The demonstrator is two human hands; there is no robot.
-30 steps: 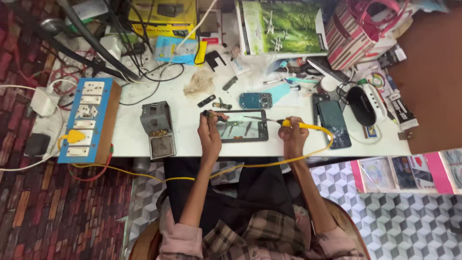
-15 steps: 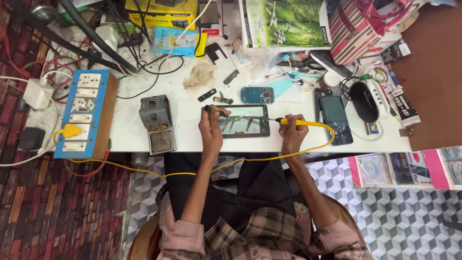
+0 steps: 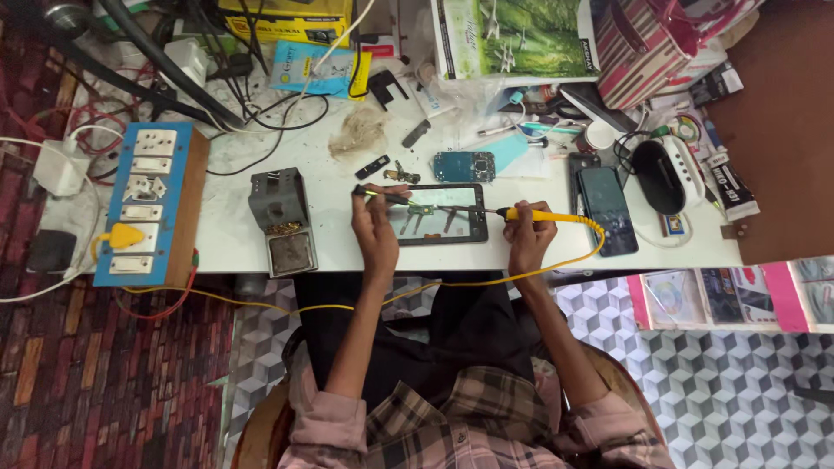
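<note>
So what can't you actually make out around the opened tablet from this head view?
- Soldering iron tip contact on the opened tablet: too small.
- Thin tool in left hand: too small to identify.
- Right hand grip: fingers curl underneath.
- Green-pictured box: cut off by the top edge.

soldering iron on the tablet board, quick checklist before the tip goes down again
1. Right hand grips the yellow soldering iron: ok.
2. Left hand holds the tweezers over the opened tablet: ok.
3. Tip on the right joint: cannot tell, too small.
4. Yellow cord hangs over the table edge toward the lap: not ok.
5. Iron stand beside the left hand: ok.
6. Tablet flat on the table: ok.
</note>
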